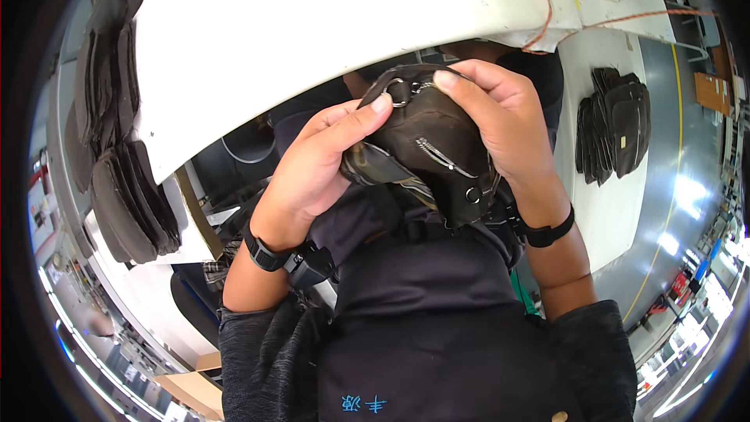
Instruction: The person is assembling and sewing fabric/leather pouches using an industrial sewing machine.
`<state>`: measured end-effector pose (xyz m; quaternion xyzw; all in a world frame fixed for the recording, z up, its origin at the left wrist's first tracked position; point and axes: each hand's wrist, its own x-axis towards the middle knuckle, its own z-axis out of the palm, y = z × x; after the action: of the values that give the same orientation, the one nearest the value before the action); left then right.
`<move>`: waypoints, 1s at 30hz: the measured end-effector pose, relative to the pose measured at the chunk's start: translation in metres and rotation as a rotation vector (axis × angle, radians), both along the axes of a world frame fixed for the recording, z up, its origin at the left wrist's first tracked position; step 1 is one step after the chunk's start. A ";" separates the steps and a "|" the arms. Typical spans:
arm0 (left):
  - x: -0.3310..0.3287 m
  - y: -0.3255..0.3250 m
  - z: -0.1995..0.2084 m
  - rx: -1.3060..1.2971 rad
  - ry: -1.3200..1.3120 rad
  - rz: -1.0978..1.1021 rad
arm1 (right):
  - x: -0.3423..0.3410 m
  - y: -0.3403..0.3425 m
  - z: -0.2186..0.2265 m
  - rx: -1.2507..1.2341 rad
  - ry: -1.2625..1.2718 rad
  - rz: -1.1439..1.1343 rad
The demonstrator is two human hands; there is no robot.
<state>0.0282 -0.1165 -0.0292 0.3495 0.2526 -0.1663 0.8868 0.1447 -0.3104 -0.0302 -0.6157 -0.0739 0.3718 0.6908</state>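
Black apron cloth (437, 367) covers my chest closest to the camera, and just beyond it, raised between the fingers of both hands, is a small, soft, dark-brown bag (449, 126) fitted with metal. With my left hand (316, 152) I pinch its upper rim, thumb pressed beside a round silver metal ring (407, 90); with my right hand (508, 121) I grip the same rim, thumb at the end of a short silver metal chain (423, 87). My fingertips behind the material are hidden, so I cannot tell how they sit. Below my thumbs a silver-toothed zip (439, 154) slants across the bag, and a second round ring (473, 202) lies lower, under my right hand's side. As I judge it, the step in hand is spreading the rim so ring and chain face me; the next move calls for a steady left pinch while the right thumb works the metal. Ahead of my fingers stretches a smooth white worktable (312, 23); well off to their left lie layered dark fabric pieces (129, 211), and well off to their right, another dark pile (621, 125).
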 end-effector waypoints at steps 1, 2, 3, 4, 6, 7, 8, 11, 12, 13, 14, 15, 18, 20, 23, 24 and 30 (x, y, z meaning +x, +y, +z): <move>0.000 -0.001 -0.001 0.002 -0.004 0.012 | 0.001 -0.001 -0.001 -0.010 -0.012 -0.031; 0.000 -0.002 -0.003 -0.068 -0.007 0.017 | 0.002 -0.002 -0.006 0.005 0.011 -0.036; 0.000 -0.003 -0.003 -0.137 -0.009 0.019 | 0.003 -0.002 -0.008 0.008 0.008 -0.026; 0.001 -0.003 -0.001 -0.152 -0.033 0.000 | 0.003 -0.003 -0.008 0.019 0.007 -0.029; 0.000 -0.002 -0.002 -0.158 -0.043 -0.019 | 0.004 -0.006 -0.013 0.026 0.004 -0.028; -0.001 -0.003 -0.003 -0.166 -0.051 -0.049 | 0.006 -0.008 -0.016 0.062 0.037 -0.017; -0.002 -0.006 -0.005 -0.170 -0.054 -0.048 | 0.007 -0.009 -0.019 0.098 0.070 -0.008; -0.004 -0.014 -0.007 -0.038 -0.133 0.041 | 0.009 -0.002 -0.021 0.131 0.193 -0.029; -0.004 -0.015 -0.009 -0.031 -0.133 0.076 | 0.008 0.000 -0.022 0.127 0.188 -0.039; -0.003 -0.016 -0.011 -0.023 -0.131 0.109 | 0.008 0.003 -0.022 0.130 0.218 -0.053; -0.003 -0.016 -0.014 -0.048 -0.137 0.116 | 0.007 0.004 -0.023 0.133 0.250 -0.068; -0.002 -0.016 -0.013 -0.050 -0.139 0.105 | 0.007 0.005 -0.024 0.132 0.246 -0.079; 0.001 -0.013 -0.014 0.025 -0.106 0.102 | 0.006 0.004 -0.028 0.108 0.287 -0.073; 0.003 -0.011 -0.014 0.058 -0.098 0.074 | 0.007 0.002 -0.025 0.078 0.277 -0.068; 0.004 -0.010 -0.011 0.109 -0.078 0.042 | 0.006 0.002 -0.024 0.048 0.276 -0.050; 0.004 -0.010 -0.011 0.119 -0.071 0.036 | 0.006 0.002 -0.024 0.040 0.277 -0.041; 0.000 -0.021 -0.016 0.211 -0.153 0.140 | 0.005 0.000 -0.027 0.093 0.380 0.007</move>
<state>0.0282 -0.1375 -0.0451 0.4341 0.2242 -0.0496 0.8711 0.1498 -0.3107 -0.0569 -0.5018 0.0387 0.4798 0.7187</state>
